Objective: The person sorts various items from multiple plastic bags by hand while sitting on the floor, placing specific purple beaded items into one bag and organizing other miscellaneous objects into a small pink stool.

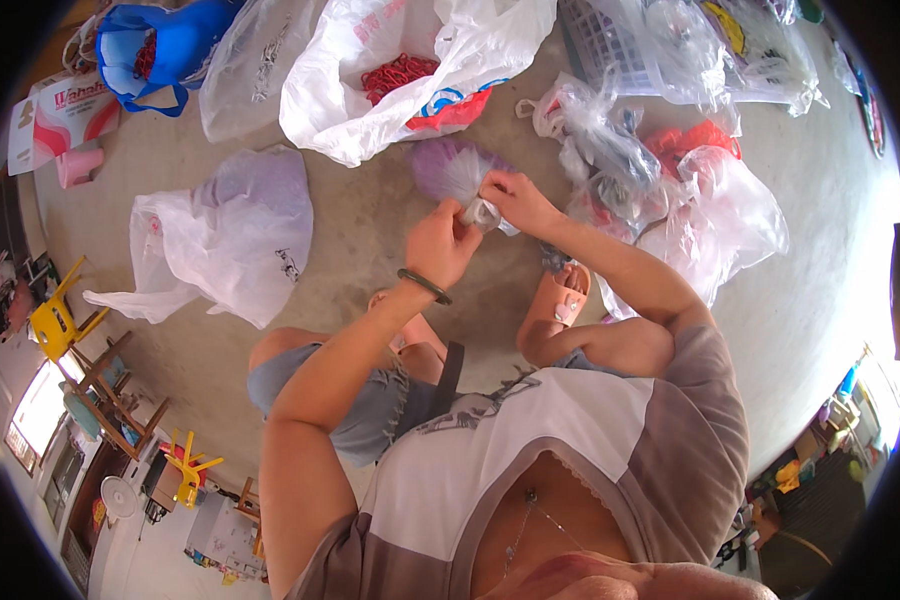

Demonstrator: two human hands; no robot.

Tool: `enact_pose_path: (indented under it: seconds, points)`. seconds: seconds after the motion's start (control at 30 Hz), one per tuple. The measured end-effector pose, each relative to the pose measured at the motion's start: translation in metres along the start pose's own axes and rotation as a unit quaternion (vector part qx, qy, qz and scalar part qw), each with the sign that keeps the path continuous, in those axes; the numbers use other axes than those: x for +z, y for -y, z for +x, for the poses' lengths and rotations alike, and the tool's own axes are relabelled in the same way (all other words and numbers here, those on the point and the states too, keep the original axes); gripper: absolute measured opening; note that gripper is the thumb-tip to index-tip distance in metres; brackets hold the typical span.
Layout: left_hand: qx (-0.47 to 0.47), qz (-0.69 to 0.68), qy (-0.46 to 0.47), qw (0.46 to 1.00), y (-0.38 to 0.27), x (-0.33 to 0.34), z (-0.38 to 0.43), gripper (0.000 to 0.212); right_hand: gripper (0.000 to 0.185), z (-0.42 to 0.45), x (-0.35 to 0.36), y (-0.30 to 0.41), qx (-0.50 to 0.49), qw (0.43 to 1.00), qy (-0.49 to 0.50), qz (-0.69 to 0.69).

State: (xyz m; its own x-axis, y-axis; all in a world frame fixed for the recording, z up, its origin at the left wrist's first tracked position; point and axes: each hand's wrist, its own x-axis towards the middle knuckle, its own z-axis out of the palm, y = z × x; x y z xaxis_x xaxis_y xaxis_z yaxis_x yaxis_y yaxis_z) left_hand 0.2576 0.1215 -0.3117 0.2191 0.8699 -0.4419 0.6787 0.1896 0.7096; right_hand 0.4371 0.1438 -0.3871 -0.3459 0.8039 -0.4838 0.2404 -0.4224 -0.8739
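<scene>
A small clear plastic bag with something purple inside (436,171) is between my hands, its body resting at or just above the concrete floor. My left hand (441,244), with a dark bracelet at the wrist, pinches the bunched neck of the bag from the near left side. Across from it, my right hand (519,201) grips the same gathered plastic, which looks twisted or looped between the fingers. Whether a knot is formed there cannot be made out. Just beyond stands an open white plastic bag (322,112) holding a heap of red cord-like pieces (397,77).
A translucent white bag (229,232) lies on the left. Crumpled clear bags (720,217) are piled at right, before a white plastic basket (615,52). A blue bag (166,56), a carton (60,124) and a pink cup (81,166) stand far left. Yellow stools (54,322) are farther off.
</scene>
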Motion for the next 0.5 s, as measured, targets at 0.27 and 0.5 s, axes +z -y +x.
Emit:
enact_pose_path:
  seconds: [0.27,0.5]
  points:
    - [-0.333,-0.47,0.127,0.807,-0.008,-0.005,-0.004,0.017,0.021,-0.026,0.016,0.011,0.092,0.966,-0.12,0.21]
    - [-0.401,-0.437,0.138,0.793,0.003,-0.017,0.0,0.024,0.009,-0.038,-0.005,0.054,-0.111,0.994,0.0,0.023]
